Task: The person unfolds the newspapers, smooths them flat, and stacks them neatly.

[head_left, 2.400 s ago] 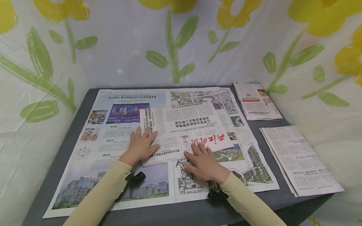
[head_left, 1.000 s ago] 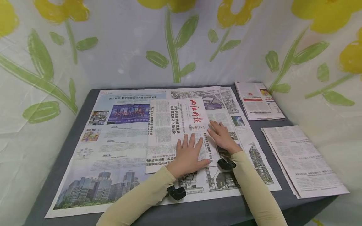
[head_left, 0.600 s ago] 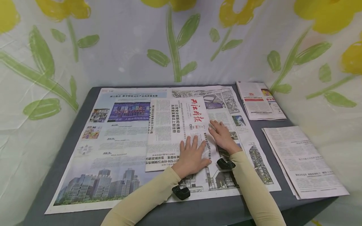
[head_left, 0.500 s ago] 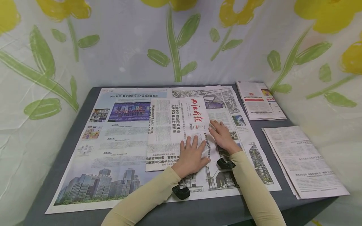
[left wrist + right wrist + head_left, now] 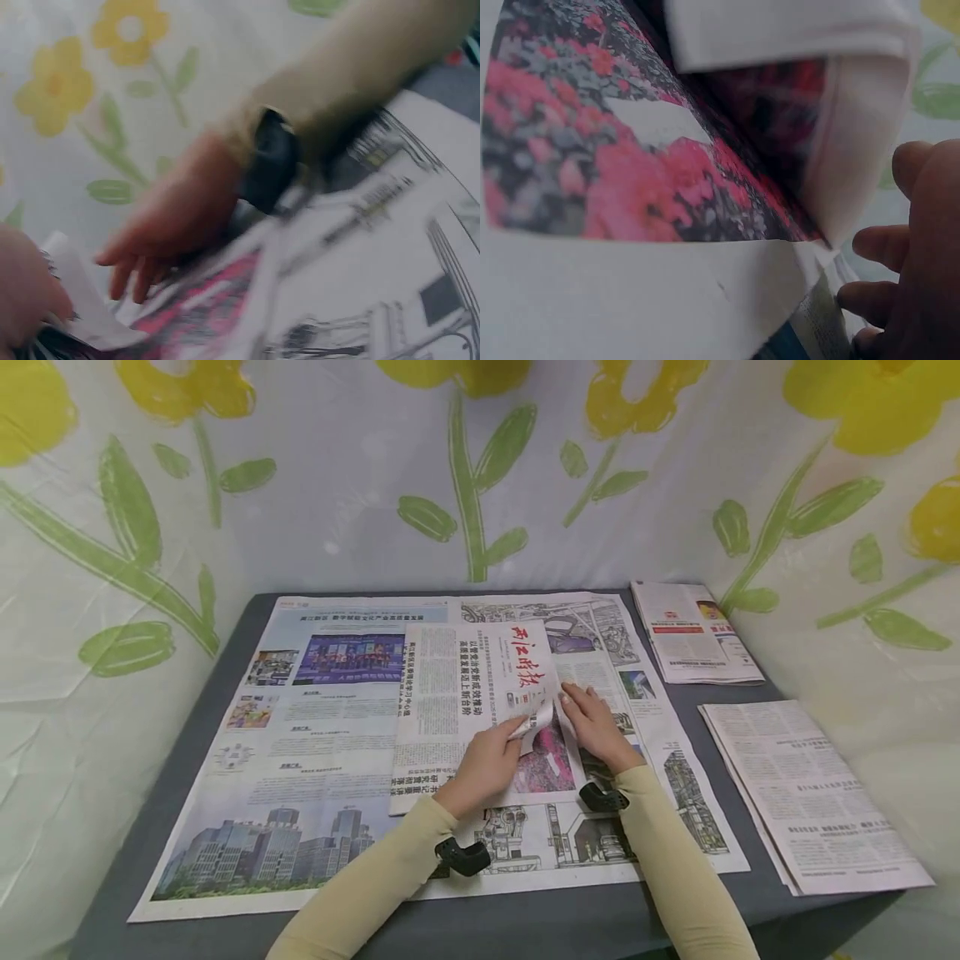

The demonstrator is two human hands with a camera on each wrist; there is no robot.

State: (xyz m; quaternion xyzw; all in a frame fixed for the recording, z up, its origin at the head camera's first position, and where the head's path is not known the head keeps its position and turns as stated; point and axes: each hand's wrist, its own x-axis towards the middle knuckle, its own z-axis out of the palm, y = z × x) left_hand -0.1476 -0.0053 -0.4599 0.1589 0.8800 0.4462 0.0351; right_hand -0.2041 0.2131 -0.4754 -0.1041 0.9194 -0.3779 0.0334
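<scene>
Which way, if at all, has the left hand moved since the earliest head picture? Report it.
Yes. In the head view, the left hand has moved right, farther from the purple photo printed on the unmoved open newspaper sheet.

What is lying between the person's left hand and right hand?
In the head view, a curled newspaper page and a pink printed picture lie between the left hand and the right hand.
</scene>
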